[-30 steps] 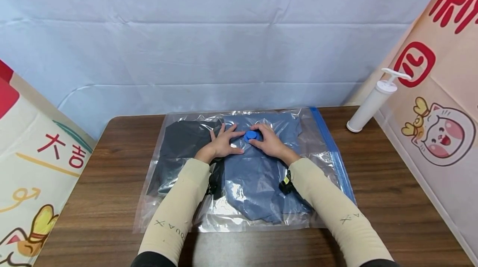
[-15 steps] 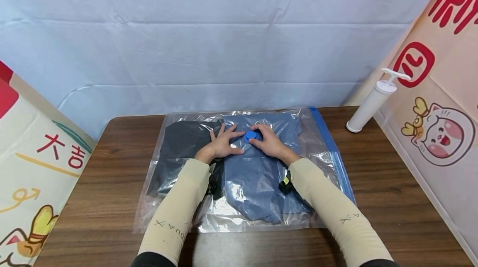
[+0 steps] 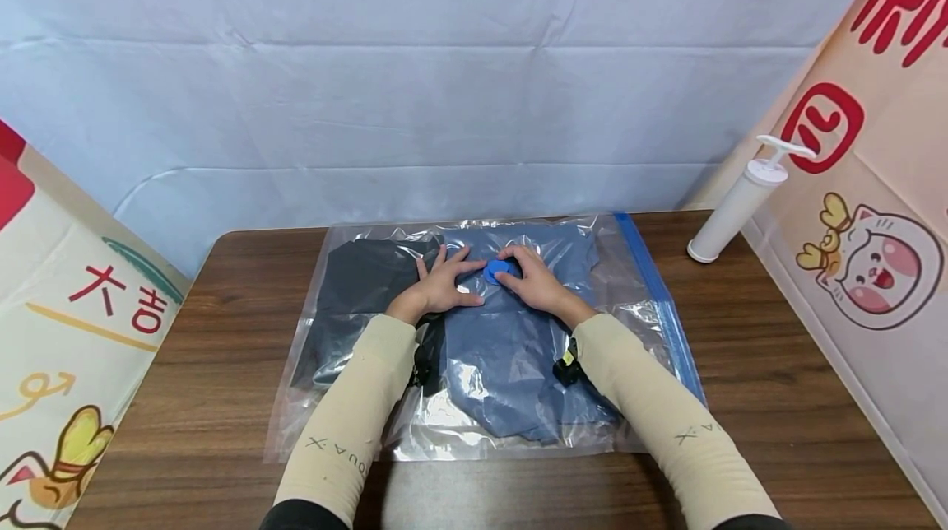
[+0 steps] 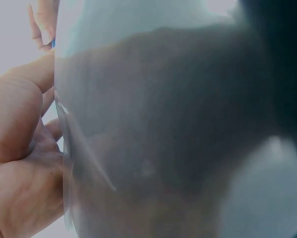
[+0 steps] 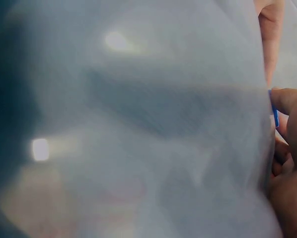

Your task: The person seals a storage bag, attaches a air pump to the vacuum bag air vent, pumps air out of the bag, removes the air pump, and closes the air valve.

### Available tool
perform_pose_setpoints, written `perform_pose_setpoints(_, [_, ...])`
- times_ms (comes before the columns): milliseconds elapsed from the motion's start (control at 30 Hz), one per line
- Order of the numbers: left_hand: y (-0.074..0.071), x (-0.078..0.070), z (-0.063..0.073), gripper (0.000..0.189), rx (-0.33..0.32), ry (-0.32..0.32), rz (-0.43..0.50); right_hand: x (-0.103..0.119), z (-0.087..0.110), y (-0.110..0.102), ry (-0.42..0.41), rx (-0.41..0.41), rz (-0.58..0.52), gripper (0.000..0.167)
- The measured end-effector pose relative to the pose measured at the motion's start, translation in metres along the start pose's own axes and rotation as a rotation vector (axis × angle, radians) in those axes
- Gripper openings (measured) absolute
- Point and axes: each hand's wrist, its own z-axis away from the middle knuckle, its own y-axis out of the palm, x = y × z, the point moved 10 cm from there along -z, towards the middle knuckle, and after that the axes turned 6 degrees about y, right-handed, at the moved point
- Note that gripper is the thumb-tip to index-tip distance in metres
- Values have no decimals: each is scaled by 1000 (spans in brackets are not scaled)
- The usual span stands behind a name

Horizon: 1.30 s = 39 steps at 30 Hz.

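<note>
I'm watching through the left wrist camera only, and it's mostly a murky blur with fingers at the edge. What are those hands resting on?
Observer: The head view shows a large clear bag with dark cloth and blue cloth inside.

Visitor: And the right hand? I only get a bit of it. What's it touching?

Observer: A round blue cap on top of the bag, held between thumb and fingers.

Visitor: Is there anything on the table beyond the bag?

Observer: Yes, what looks like a white pump with a T-shaped handle, standing to the bag's right.
</note>
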Motion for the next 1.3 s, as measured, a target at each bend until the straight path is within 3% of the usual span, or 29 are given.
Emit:
perform_pose_setpoints(133, [0,0,0,72,0,1,-5,3,0,0,-33,-6,7,30])
perform_pose_setpoints(367, [1,0,0,72,2,0,-16,-1,1,0,10,10,17,50])
perform_pose_setpoints(800, [0,1,-1,72,-2,5,-11,5,1,-2,-53,-28,37,34])
perform_pose_setpoints(1033, [-1,0,0,71,-1,0,-9,1,-1,0,-2,0,52,49])
perform_pose_setpoints(1200, [-2,-2,2,71,-1,-2,-11,5,1,0,-33,-9,45,37])
perform_pose_setpoints(1300, [-2,-3,3,71,3,-4,-12,5,1,0,-41,-9,43,40])
